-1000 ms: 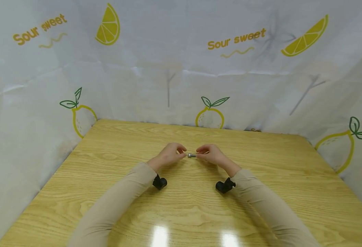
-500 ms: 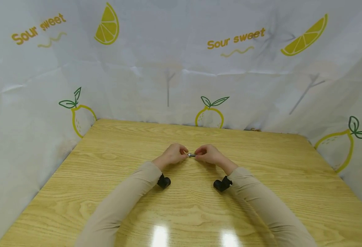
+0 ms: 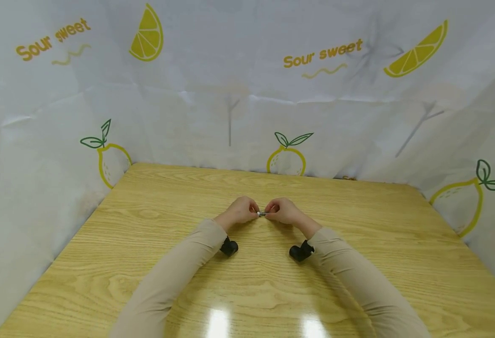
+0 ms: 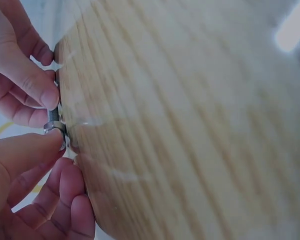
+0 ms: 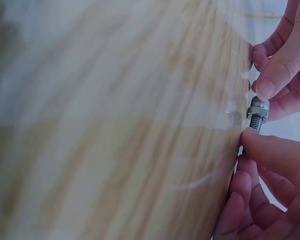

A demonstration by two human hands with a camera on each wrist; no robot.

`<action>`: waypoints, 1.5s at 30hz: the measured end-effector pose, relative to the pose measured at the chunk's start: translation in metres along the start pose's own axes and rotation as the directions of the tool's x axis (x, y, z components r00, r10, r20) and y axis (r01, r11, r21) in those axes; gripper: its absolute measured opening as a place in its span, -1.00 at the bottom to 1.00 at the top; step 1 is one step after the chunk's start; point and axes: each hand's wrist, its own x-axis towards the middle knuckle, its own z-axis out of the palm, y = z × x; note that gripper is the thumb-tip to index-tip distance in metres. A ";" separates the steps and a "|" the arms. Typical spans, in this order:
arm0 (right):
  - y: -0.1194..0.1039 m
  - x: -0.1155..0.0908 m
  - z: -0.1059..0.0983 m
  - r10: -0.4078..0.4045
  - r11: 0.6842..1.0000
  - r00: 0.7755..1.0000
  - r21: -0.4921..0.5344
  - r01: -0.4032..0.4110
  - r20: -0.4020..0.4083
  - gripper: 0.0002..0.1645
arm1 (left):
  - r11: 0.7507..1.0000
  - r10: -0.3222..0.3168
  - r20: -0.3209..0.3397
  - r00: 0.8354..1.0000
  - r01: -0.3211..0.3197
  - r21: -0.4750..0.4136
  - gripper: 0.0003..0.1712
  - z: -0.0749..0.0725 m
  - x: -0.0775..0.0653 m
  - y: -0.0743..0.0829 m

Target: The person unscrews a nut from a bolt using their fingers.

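Between my two hands lies a small metal bolt (image 3: 262,213) with a hex nut (image 5: 258,110) near its rounded end. My left hand (image 3: 241,210) pinches that rounded end with thumb and fingertips. From the other side, my right hand (image 3: 286,211) grips the threaded shank between thumb and forefinger, hiding its tip. In the right wrist view, a short stretch of thread (image 5: 256,123) shows between the right thumb and the nut. The bolt lies roughly level, close over the wooden table (image 3: 247,286), and the two thumbs are only a little apart.
A white cloth with printed lemons (image 3: 188,122) hangs behind the table and along its sides. Black wrist cameras (image 3: 301,251) sit under both sleeves, close to the tabletop. Two bright reflections show at the near edge.
My left hand has moved right, from just off the bolt's rounded end to pinching it. My right hand keeps its hold on the shank, nearly in place.
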 end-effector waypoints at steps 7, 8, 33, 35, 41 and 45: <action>-0.003 -0.001 0.002 -0.027 0.999 1.000 -0.038 0.027 -0.005 -0.87 | 0.998 -0.005 -0.019 1.000 0.006 0.069 -0.86 0.003 -0.001 0.005; -0.004 -0.001 0.002 -0.021 0.999 1.000 -0.033 0.021 -0.004 -0.87 | 0.997 -0.003 -0.022 1.000 0.005 0.073 -0.86 0.003 -0.001 0.005; -0.026 -0.025 -0.019 -0.147 0.984 0.989 0.101 0.149 -0.026 -0.82 | 0.944 -0.003 -0.018 1.000 -0.003 -0.331 -0.74 -0.025 -0.021 -0.001; -0.027 -0.027 -0.020 -0.147 0.983 0.988 0.103 0.150 -0.042 -0.81 | 0.931 -0.007 -0.030 1.000 -0.004 -0.365 -0.73 -0.026 -0.023 -0.001; -0.031 -0.032 -0.023 -0.156 0.980 0.984 0.109 0.165 -0.086 -0.78 | 0.891 -0.019 -0.070 0.997 -0.015 -0.453 -0.68 -0.027 -0.030 0.002; -0.035 -0.037 -0.026 -0.155 0.978 0.984 0.129 0.166 -0.092 -0.76 | 0.867 -0.024 -0.097 0.995 -0.027 -0.498 -0.65 -0.027 -0.034 0.004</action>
